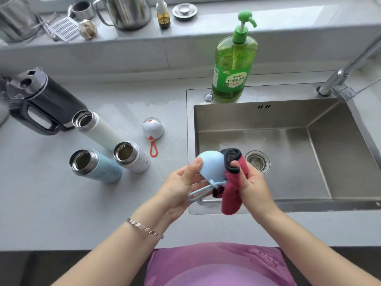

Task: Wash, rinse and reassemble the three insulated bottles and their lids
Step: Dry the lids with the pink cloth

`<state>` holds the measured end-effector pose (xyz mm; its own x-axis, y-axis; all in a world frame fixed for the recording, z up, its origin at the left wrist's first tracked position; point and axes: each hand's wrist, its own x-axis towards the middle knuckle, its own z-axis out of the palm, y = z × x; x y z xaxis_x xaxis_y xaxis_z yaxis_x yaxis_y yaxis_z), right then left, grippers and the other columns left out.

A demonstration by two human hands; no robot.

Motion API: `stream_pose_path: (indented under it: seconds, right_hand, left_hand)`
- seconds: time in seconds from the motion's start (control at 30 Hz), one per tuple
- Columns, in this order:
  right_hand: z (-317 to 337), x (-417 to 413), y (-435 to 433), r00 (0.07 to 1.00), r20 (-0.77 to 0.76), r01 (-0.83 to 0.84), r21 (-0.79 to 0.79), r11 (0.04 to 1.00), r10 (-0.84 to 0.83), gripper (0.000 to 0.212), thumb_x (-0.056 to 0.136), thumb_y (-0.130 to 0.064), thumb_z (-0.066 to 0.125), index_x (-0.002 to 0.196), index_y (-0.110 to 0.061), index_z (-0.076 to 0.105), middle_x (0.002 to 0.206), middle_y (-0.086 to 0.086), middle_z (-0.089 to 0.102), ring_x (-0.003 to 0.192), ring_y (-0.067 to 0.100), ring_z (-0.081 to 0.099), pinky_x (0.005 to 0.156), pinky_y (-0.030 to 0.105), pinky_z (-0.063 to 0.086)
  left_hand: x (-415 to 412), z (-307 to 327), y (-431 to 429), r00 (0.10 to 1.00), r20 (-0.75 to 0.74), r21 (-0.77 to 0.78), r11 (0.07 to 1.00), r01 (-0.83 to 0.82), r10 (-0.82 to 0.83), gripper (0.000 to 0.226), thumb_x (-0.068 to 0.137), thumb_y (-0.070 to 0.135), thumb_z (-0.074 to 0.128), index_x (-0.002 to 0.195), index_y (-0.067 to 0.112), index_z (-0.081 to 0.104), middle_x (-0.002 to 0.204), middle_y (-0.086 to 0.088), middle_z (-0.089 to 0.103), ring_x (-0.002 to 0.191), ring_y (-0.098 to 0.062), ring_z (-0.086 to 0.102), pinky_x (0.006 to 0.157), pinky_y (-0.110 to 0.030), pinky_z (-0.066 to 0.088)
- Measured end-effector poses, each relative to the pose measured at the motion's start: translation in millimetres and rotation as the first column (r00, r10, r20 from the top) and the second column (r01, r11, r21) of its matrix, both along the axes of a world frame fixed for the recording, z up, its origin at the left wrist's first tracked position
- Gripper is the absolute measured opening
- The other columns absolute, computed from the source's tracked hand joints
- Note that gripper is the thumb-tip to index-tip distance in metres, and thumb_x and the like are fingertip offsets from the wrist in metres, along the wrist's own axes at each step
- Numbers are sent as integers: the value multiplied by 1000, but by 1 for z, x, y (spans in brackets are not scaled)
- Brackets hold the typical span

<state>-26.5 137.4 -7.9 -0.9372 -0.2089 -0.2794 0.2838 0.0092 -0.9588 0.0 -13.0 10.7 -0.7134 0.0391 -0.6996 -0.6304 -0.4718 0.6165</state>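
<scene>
Three insulated bottles stand uncapped on the grey counter left of the sink: a tall white bottle [97, 129], a light blue bottle [97, 167] and a short white bottle [133, 157]. A white domed lid with a red loop [152, 129] lies on the counter beside them. Over the sink's left front corner, my left hand [181, 182] holds a light blue domed lid [212, 167] with its blue strap hanging below. My right hand [250, 180] grips a red and black cloth [232, 182] pressed against that lid.
A stainless sink [350, 162] with a drain strainer [257, 162] lies to the right, the faucet [346, 79] at its back right. A green dish soap pump bottle [233, 65] stands behind the sink. A black kettle [39, 102] sits far left.
</scene>
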Motion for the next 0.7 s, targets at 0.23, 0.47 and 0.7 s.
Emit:
stream_pose_path:
  seconds: [0.23, 0.47, 0.7]
  right_hand:
    - [-9, -13, 4, 964, 254, -86, 29, 996, 76, 21, 93, -27, 48, 82, -16, 62, 68, 0, 68, 62, 15, 63, 64, 27, 54]
    - [-19, -9, -9, 946, 308, -146, 136, 980, 98, 32, 97, -34, 40, 83, -15, 62, 74, 3, 66, 66, 13, 61, 71, 27, 50]
    - [-18, -3, -28, 952, 289, -159, 181, 971, 102, 29, 97, -32, 40, 83, -17, 61, 79, 4, 65, 71, 16, 60, 70, 25, 50]
  left_hand:
    - [45, -9, -75, 998, -55, -409, 913, 6, -31, 85, 37, 20, 81, 117, 27, 54, 103, -9, 67, 84, -16, 67, 73, -24, 52]
    - [97, -63, -124, 933, -195, -766, 546, -338, 304, 63, 60, -2, 83, 106, 19, 45, 104, 2, 54, 94, -16, 56, 77, -19, 43]
    - [101, -115, -130, 928, -162, -807, 497, -320, 335, 64, 65, 6, 82, 112, 20, 41, 113, 1, 52, 103, -15, 52, 83, -19, 39]
